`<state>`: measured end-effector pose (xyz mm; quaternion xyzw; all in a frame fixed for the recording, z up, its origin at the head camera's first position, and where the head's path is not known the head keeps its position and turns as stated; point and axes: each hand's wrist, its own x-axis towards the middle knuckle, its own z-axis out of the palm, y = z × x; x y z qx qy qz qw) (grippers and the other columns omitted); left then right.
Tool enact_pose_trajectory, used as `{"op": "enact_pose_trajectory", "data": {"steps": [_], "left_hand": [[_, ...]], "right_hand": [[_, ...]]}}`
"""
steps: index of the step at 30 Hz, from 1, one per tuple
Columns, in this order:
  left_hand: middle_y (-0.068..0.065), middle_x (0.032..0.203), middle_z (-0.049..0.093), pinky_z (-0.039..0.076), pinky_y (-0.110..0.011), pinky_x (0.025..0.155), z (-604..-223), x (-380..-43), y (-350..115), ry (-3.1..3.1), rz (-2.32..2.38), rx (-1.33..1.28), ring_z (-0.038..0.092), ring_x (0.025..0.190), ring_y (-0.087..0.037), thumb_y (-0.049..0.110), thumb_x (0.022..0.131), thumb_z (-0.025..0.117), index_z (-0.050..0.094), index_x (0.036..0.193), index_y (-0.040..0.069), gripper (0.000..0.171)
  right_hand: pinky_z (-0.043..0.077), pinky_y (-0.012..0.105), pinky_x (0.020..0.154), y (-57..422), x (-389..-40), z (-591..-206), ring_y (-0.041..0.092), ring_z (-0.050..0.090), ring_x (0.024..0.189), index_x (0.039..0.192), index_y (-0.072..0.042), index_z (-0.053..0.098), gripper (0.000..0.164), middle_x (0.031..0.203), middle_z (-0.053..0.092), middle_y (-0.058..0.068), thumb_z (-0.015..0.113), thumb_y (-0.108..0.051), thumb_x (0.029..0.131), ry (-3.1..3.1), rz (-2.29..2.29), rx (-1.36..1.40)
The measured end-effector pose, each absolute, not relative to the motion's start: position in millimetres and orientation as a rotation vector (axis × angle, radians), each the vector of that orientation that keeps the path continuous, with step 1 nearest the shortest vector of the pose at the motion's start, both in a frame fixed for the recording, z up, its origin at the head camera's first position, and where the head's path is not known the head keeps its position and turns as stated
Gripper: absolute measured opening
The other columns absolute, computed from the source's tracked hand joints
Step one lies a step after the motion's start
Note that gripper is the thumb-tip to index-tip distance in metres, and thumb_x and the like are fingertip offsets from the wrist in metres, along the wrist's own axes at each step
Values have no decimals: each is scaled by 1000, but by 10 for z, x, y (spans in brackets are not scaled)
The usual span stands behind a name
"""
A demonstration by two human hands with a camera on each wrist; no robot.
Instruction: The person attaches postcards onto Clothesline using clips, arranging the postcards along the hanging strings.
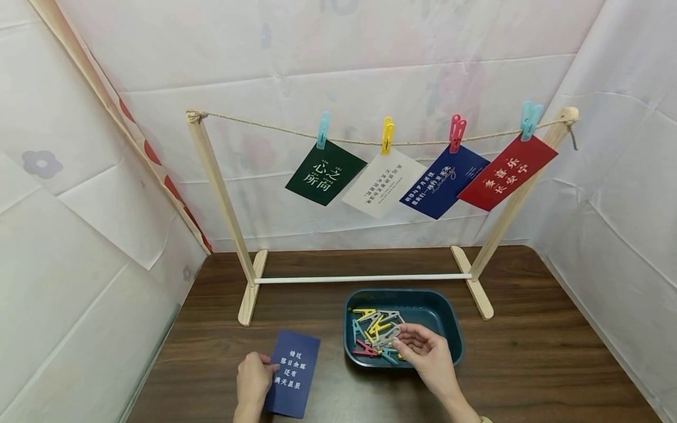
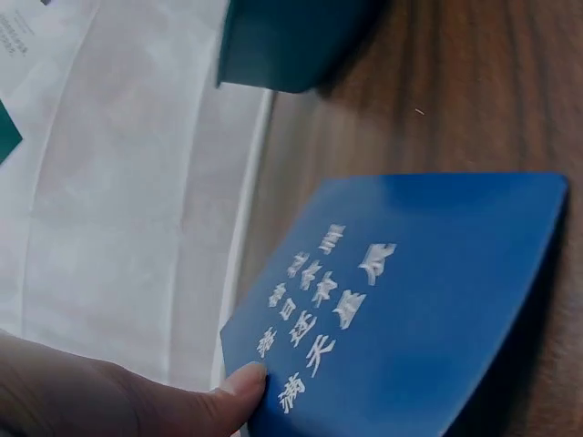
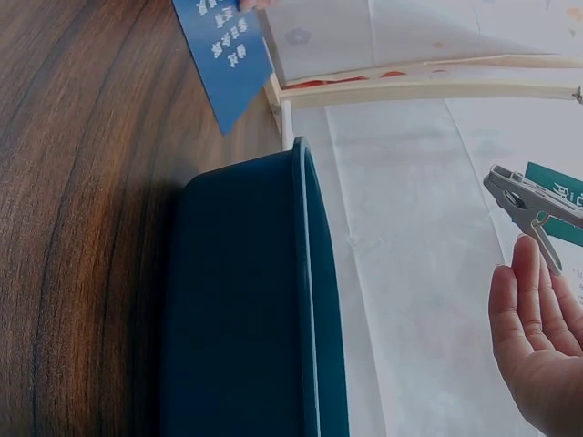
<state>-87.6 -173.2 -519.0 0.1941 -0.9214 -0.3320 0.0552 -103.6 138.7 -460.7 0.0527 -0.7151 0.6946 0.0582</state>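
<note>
My left hand [image 1: 252,376] pinches a dark blue card [image 1: 296,373] with white Chinese characters at its left edge. In the left wrist view the thumb lies over the front of this card [image 2: 410,273], which tilts above the wood tabletop. Over the dark teal tray [image 1: 458,346], my right hand [image 1: 431,358] pinches a grey clothespin [image 3: 524,208] between thumb and fingers. Below it in the tray lie several yellow, grey, blue and red clothespins [image 1: 365,349].
A wooden stand [image 1: 219,188] holds a string across the back. Clothespins hang a green card [image 1: 325,173], a cream card [image 1: 383,182], a blue card [image 1: 441,182] and a red card [image 1: 505,173] from it. A white rod [image 1: 359,278] joins the feet.
</note>
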Motion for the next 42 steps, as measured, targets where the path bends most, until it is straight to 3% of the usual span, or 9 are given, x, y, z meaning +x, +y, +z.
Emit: {"op": "enact_pose_trajectory", "data": {"steps": [8, 22, 35, 42], "left_hand": [[-3, 61, 56, 42, -40, 57, -4986, -876, -1690, -2728, -1125, 600, 52, 58, -19, -1, 70, 80, 62, 69, -1, 18], [0, 64, 60, 42, -24, 55, -4657, -873, -1596, -2549, -1184, 421, 52, 57, -8, -2, 72, 80, 61, 72, 2, 19], [-4, 65, 63, 42, -12, 53, -4378, -969, -1572, -2349, -1129, 253, 55, 58, -5, -7, 68, 81, 65, 75, 1, 19], [-6, 68, 66, 47, -17, 54, -4263, -1037, -1586, -2347, -1099, 165, 62, 60, -16, -8, 70, 79, 70, 82, -3, 16]], "right_hand": [[54, 22, 66, 1388, -1051, -4550, 13, 63, 74, 97, 10, 64, 21, 88, 64, 15, 69, 14, 77, -2229, 2092, 133], [54, 25, 72, 1399, -1175, -4428, 12, 63, 78, 100, 7, 65, 22, 90, 66, 14, 73, 5, 80, -2295, 1967, 450], [54, 30, 71, 1327, -1352, -4144, 12, 65, 76, 102, 1, 65, 21, 86, 67, 12, 72, 2, 82, -2293, 1792, 854], [54, 29, 68, 1278, -1446, -3932, 11, 64, 75, 102, -3, 66, 22, 86, 68, 6, 73, -1, 81, -2403, 1670, 922]]}}
